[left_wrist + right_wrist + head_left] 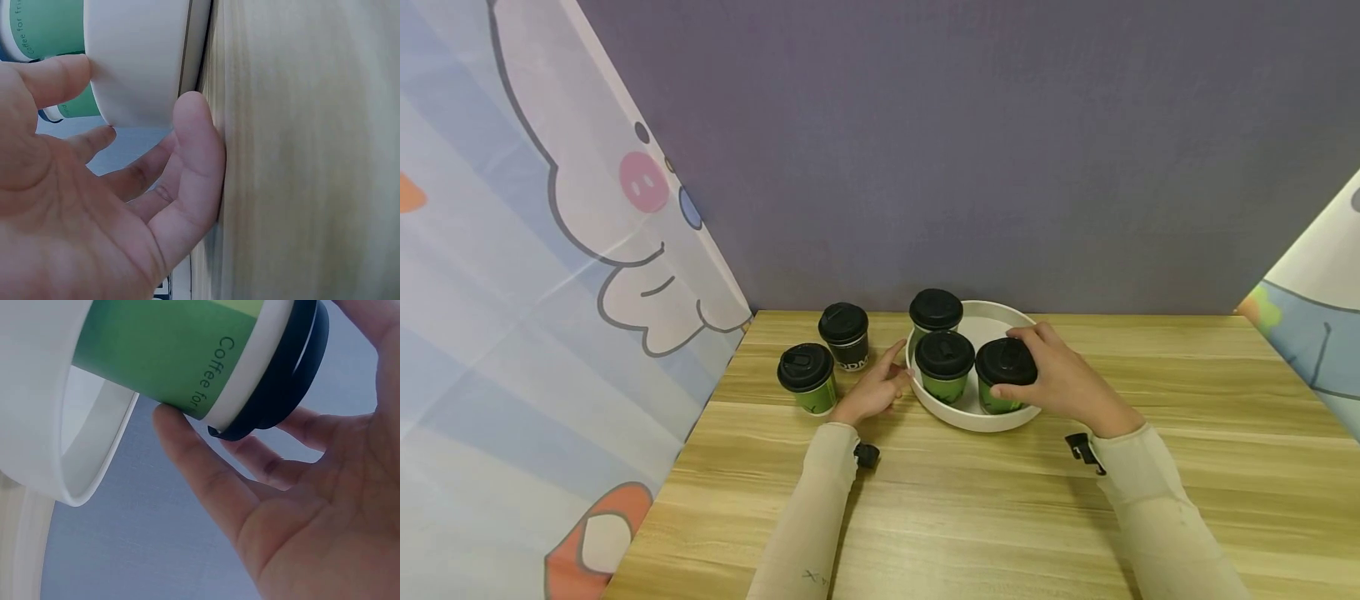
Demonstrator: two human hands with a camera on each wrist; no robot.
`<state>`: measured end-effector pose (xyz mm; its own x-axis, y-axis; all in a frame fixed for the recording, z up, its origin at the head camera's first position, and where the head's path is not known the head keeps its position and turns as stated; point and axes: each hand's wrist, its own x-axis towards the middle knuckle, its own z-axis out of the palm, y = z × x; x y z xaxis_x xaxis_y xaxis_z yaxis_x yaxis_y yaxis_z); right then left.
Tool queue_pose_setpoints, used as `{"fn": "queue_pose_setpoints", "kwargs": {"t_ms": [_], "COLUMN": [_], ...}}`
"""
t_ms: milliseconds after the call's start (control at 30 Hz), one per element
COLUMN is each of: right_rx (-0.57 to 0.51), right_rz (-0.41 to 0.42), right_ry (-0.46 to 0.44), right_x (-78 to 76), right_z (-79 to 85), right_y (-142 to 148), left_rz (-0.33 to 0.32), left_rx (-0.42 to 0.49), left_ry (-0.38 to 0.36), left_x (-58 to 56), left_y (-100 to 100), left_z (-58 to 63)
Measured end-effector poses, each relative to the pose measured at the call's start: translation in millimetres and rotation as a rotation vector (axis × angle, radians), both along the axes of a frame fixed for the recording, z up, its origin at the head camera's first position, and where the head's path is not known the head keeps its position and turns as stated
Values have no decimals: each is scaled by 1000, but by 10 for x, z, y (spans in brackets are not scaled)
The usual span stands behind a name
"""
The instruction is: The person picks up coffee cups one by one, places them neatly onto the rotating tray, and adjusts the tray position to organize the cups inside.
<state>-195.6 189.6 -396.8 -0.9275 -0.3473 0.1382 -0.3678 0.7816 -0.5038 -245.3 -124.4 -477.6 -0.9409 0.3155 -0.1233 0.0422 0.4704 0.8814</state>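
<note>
A round white tray (985, 422) holds several green paper cups with black lids. My right hand (1067, 379) grips the right-hand cup (996, 402), thumb at the near side and fingers around the far side by the lid. Its green sleeve and white upper band show in the right wrist view, the cup's base hidden behind the tray wall. Inside the tray, another cup (945, 388) stands front left, and one (936, 307) back left. My left hand (874, 393) is at the tray's left side, a fingertip against its white wall (137, 62) in the left wrist view.
Left of the tray, a green cup (817, 397) and a black cup (852, 353) with white lettering stand on the wooden table (955, 517). A grey wall (1000, 167) rises behind the table; a cartoon-printed curtain (512, 333) hangs along the left.
</note>
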Motion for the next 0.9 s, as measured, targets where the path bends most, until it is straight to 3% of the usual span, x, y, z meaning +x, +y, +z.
{"fn": "queue_pose_setpoints", "kwargs": {"t_ms": [567,900], "right_rx": [-30,-104], "right_rz": [47,9], "right_ry": [-7,149], "right_x": [16,-49], "right_z": [46,49], "right_y": [23,185], "left_rz": [24,18], "left_rx": [-28,-21], "left_ry": [76,54], "left_x": [-18,-9], "left_y": [12,10], "left_z": [-24,-14]}}
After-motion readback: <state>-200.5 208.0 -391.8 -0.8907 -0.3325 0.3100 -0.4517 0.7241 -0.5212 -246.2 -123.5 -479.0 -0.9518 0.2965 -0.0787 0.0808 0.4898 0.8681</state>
